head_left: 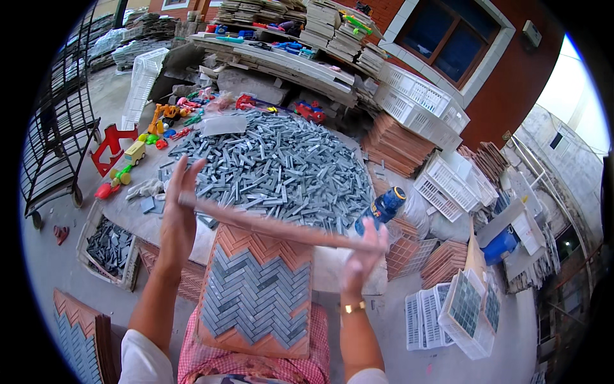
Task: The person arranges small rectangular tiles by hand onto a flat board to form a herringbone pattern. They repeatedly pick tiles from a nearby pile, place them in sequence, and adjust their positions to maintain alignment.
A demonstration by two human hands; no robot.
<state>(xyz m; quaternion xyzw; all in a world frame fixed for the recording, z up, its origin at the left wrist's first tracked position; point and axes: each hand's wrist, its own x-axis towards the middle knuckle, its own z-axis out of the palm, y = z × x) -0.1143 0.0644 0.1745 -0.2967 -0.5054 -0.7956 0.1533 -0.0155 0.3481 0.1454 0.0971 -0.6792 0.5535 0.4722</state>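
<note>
Right now, a reddish-brown panel [275, 229] spans edge-on between your hands, above the herringbone-tiled board [256, 291] at your lap. Your left hand [180, 214] meets one end, fingers stretched upward; your right hand [363, 262] blurs at the other, its finger closure unclear. Grey tiles [281, 166] lie heaped beyond.

Holding up a brown panel [275, 230], thin, edge-on, blurred and sloping down to the right, near the far end of an orange tray [281, 347] on the lap [192, 351], largely filled with grey strips [256, 301] in herringbone rows.
</note>
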